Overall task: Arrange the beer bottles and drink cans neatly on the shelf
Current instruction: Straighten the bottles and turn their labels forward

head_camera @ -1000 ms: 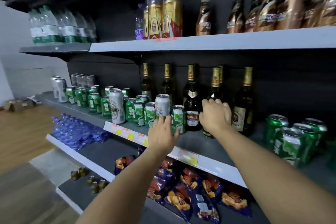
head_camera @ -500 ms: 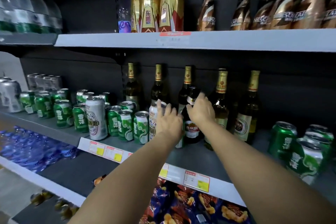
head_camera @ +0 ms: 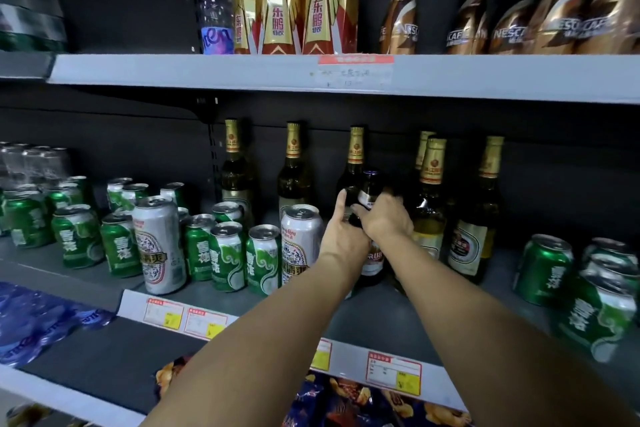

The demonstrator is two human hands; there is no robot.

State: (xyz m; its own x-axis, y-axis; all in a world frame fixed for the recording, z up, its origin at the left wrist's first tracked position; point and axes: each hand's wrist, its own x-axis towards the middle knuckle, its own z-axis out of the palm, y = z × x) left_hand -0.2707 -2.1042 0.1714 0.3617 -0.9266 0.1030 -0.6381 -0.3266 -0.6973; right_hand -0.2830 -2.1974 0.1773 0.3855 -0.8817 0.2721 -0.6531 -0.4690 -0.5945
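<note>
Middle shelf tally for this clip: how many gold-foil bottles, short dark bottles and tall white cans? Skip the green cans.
gold-foil bottles: 6
short dark bottle, gripped by the right hand: 1
tall white cans: 2
Total: 9

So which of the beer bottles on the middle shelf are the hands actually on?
The short dark bottle with no gold foil neck. The right hand grips its shoulder, the left hand touches it. The taller gold-necked bottles stand untouched.
</note>
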